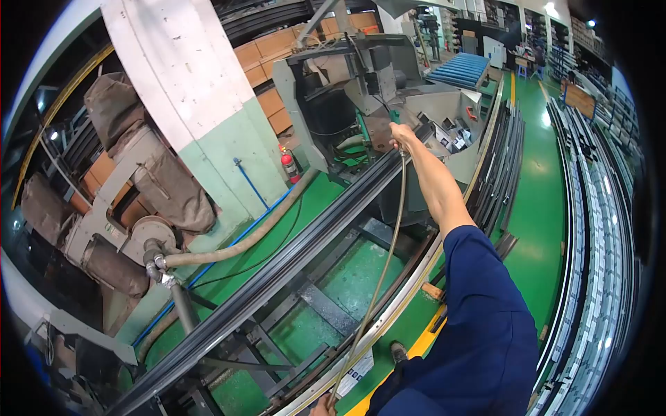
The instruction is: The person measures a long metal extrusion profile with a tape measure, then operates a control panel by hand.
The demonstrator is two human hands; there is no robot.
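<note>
My right hand point(401, 137) reaches out toward the machine with its fingers wrapped round a green air blow gun point(394, 115). From the gun a thin hose point(393, 243) hangs down past the dark metal profiles point(277, 249) to the bottom of the view. There my left hand point(323, 406), partly cut off by the frame edge, is closed on the hose. The long profiles lie side by side on the frame and run up to the cutting machine point(347, 104), just beyond my right hand.
A corrugated hose point(243, 243) and a fire extinguisher point(288, 166) are by the pillar point(201, 83) on the left. Bundled metal bars point(501, 152) lie right of the machine. Wrapped profiles point(590, 277) are stacked along the far right. Offcuts point(451, 135) sit in the machine's tray.
</note>
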